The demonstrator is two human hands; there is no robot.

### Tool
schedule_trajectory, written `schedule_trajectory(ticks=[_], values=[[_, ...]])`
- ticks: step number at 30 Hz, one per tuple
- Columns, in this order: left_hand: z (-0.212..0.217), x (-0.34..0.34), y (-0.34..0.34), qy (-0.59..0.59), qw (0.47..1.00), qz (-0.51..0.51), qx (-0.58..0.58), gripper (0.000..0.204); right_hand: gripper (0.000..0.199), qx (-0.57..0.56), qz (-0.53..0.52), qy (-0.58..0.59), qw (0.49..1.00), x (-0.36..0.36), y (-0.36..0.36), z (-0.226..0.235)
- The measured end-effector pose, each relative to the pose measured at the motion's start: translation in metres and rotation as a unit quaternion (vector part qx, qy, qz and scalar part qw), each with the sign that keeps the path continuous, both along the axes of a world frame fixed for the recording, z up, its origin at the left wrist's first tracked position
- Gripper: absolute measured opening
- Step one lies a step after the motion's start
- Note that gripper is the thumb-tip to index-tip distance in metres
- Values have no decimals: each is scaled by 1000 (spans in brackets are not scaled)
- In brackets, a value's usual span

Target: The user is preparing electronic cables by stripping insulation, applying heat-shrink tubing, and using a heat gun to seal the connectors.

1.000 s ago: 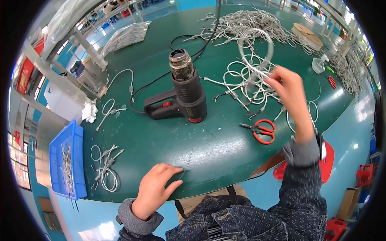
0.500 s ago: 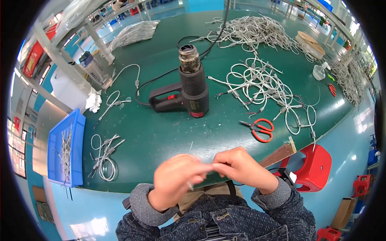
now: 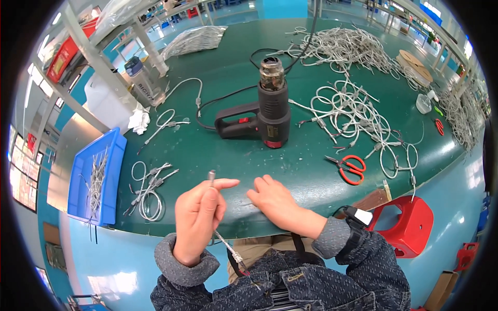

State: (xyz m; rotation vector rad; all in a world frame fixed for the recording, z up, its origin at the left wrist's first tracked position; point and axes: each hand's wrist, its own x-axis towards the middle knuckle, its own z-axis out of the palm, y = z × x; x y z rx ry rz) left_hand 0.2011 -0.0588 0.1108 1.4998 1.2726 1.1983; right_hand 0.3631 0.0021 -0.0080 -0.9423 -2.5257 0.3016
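Cable between left fingers

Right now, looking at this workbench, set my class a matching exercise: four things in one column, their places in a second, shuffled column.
Things:
1. heat gun
2. scissors
3. blue bin
4. thin cable

Places:
A. at the table's left edge
B. in the left hand
C. middle of the green table
D. near the front edge, right of the right hand

Pairs: 1-C, 2-D, 3-A, 4-B
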Motion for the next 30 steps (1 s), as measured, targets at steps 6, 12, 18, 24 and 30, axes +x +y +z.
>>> schedule_trajectory(ticks=[6,12,18,24,30], values=[[-8,1,7,40,999,-11,-2,25,16,14,-53,14,998,57,10,-5],[-15,6,17,58,996,-25,56,24,20,50,-107,-24,993,109,32,22],[-20,18,28,58,995,-44,71,20,21,25,-120,-43,992,109,34,31],[-24,26,29,86,992,-84,42,18,25,-253,-8,317,914,52,13,83],[-28,36,32,-1,995,-97,-35,14,17,-418,39,492,763,35,16,71]])
